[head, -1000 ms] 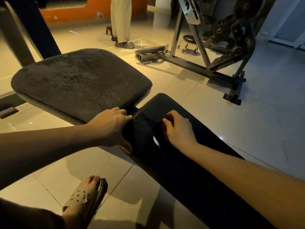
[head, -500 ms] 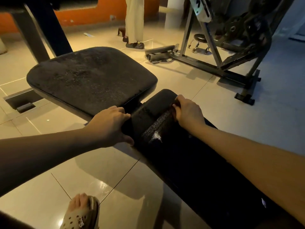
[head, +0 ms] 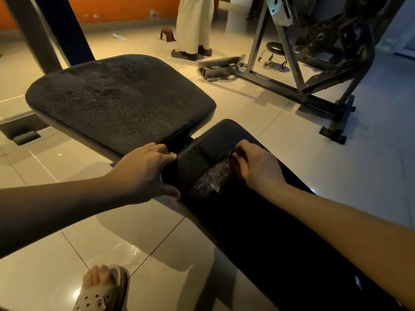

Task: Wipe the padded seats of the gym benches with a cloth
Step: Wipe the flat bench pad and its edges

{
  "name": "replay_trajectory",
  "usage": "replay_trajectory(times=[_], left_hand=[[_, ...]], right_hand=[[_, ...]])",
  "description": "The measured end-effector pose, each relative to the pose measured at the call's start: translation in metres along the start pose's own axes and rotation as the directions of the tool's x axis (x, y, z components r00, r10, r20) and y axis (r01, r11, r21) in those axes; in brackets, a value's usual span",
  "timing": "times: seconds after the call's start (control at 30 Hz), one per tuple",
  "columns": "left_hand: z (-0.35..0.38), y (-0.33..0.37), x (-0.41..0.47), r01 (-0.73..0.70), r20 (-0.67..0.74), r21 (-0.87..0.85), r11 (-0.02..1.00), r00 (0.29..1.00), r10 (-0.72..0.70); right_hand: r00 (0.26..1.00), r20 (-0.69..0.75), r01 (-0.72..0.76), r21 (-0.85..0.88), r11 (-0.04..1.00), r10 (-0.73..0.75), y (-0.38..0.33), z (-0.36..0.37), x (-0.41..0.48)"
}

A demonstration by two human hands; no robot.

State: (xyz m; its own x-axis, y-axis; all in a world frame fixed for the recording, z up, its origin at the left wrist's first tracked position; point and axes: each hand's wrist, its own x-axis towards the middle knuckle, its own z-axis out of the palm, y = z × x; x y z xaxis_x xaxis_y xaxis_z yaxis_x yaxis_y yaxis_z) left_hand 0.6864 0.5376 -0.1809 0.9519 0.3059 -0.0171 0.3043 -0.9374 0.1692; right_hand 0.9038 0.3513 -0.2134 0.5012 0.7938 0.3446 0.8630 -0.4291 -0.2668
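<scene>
Toes in one pale perforated sandal (head: 105, 290) show at the bottom edge, on the glossy tiled floor (head: 56, 265). Two bare forearms reach forward from there to two black bench pads.

The long pad (head: 258, 232) is the nearer. Its long axis runs from the lower right up toward the middle, and its rounded end points at the seat pad (head: 121, 99). A narrow gap parts the two.

The left hand (head: 146, 171) grips that rounded end, with fingers over the top at the gap and thumb along the near side edge. The right hand (head: 256, 167) rests on top of the long pad a little further back, knuckles up and fingers curled down. Whether a cloth lies under them cannot be told. One pale speckled patch (head: 211, 178) marks the pad just beside this hand.

The seat pad is wider, dusty and speckled, and spreads away to the left.

Beyond, one person in pale trousers (head: 194, 21) stands before an orange wall (head: 123, 10). One round stool (head: 275, 47) sits by one grey machine frame (head: 325, 52) on the right.
</scene>
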Motion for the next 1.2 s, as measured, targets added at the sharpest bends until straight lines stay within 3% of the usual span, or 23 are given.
replay_trajectory(times=[0.07, 0.13, 0.2, 0.27, 0.33, 0.4, 0.47, 0.53, 0.6, 0.67, 0.73, 0.77, 0.83, 0.9, 0.97, 1.0, 1.1, 1.2], left_hand=[[-0.002, 0.001, 0.000, -0.007, 0.006, 0.001, 1.000, 1.000, 0.007], [-0.003, 0.000, 0.000, -0.009, 0.012, 0.005, 1.000, 1.000, 0.009], [-0.002, -0.001, 0.001, -0.008, 0.005, 0.006, 1.000, 1.000, 0.007], [-0.002, -0.001, 0.002, -0.008, 0.008, 0.010, 1.000, 1.000, 0.008], [-0.003, -0.001, 0.002, -0.003, 0.017, 0.007, 1.000, 1.000, 0.003], [-0.003, -0.001, 0.002, -0.005, 0.020, 0.011, 1.000, 1.000, 0.005], [-0.003, -0.001, 0.002, 0.004, 0.030, 0.008, 1.000, 1.000, -0.004], [-0.004, -0.001, 0.003, 0.005, 0.043, 0.018, 1.000, 0.999, -0.006], [-0.006, -0.001, 0.004, 0.003, 0.052, 0.025, 1.000, 0.999, -0.004], [-0.005, -0.001, 0.004, 0.001, 0.052, 0.018, 1.000, 0.999, -0.002], [-0.003, -0.002, 0.004, 0.003, 0.050, 0.016, 1.000, 0.999, -0.003], [-0.003, -0.003, 0.005, 0.001, 0.054, 0.016, 1.000, 0.999, -0.002], [-0.002, -0.004, 0.006, -0.007, 0.061, 0.014, 1.000, 0.998, 0.006], [-0.002, -0.005, 0.005, -0.012, 0.061, 0.014, 1.000, 0.998, 0.011], [-0.001, -0.004, 0.005, -0.002, 0.056, 0.016, 1.000, 0.998, 0.001], [0.000, -0.005, 0.005, -0.004, 0.051, 0.022, 1.000, 0.999, 0.003], [0.001, -0.006, 0.005, -0.010, 0.040, 0.024, 1.000, 0.999, 0.009], [0.004, -0.007, 0.004, -0.010, 0.021, 0.004, 1.000, 1.000, 0.010]], right_hand=[[1.000, -0.007, 0.019, -0.011, 1.000, -0.019, -0.015, 0.001, -0.007], [0.977, 0.045, 0.205, 0.076, 0.976, -0.208, -0.052, 0.006, -0.028], [0.895, 0.124, 0.417, 0.109, 0.902, -0.429, -0.080, 0.011, -0.049], [0.846, 0.136, 0.506, 0.099, 0.857, -0.516, -0.069, 0.011, -0.044], [0.920, 0.081, 0.382, 0.042, 0.923, -0.384, -0.038, 0.009, -0.024], [0.993, 0.001, 0.122, -0.063, 0.991, -0.122, 0.000, 0.002, -0.003], [0.995, -0.037, -0.099, -0.072, 0.993, 0.096, 0.021, -0.004, 0.006], [0.993, -0.043, -0.115, -0.031, 0.993, 0.114, 0.010, -0.004, 0.001], [1.000, -0.005, 0.007, 0.100, 0.995, -0.007, -0.022, -0.001, -0.010], [0.966, 0.059, 0.231, 0.250, 0.940, -0.253, -0.058, 0.006, -0.026], [0.869, 0.115, 0.450, 0.223, 0.865, -0.482, -0.071, 0.011, -0.034], [0.850, 0.102, 0.493, 0.197, 0.848, -0.518, -0.063, 0.012, -0.027], [0.927, 0.055, 0.364, 0.116, 0.924, -0.372, -0.034, 0.008, -0.004], [0.998, -0.007, 0.070, -0.036, 0.997, -0.070, 0.004, 0.001, 0.024], [0.990, -0.042, -0.140, -0.110, 0.984, 0.136, 0.026, -0.003, 0.037], [0.988, -0.057, -0.150, -0.101, 0.983, 0.145, 0.021, -0.002, 0.035], [0.995, -0.013, 0.100, 0.124, 0.987, -0.099, -0.030, 0.010, 0.011], [0.862, 0.114, 0.468, 0.199, 0.861, -0.494, -0.072, 0.015, -0.020]])
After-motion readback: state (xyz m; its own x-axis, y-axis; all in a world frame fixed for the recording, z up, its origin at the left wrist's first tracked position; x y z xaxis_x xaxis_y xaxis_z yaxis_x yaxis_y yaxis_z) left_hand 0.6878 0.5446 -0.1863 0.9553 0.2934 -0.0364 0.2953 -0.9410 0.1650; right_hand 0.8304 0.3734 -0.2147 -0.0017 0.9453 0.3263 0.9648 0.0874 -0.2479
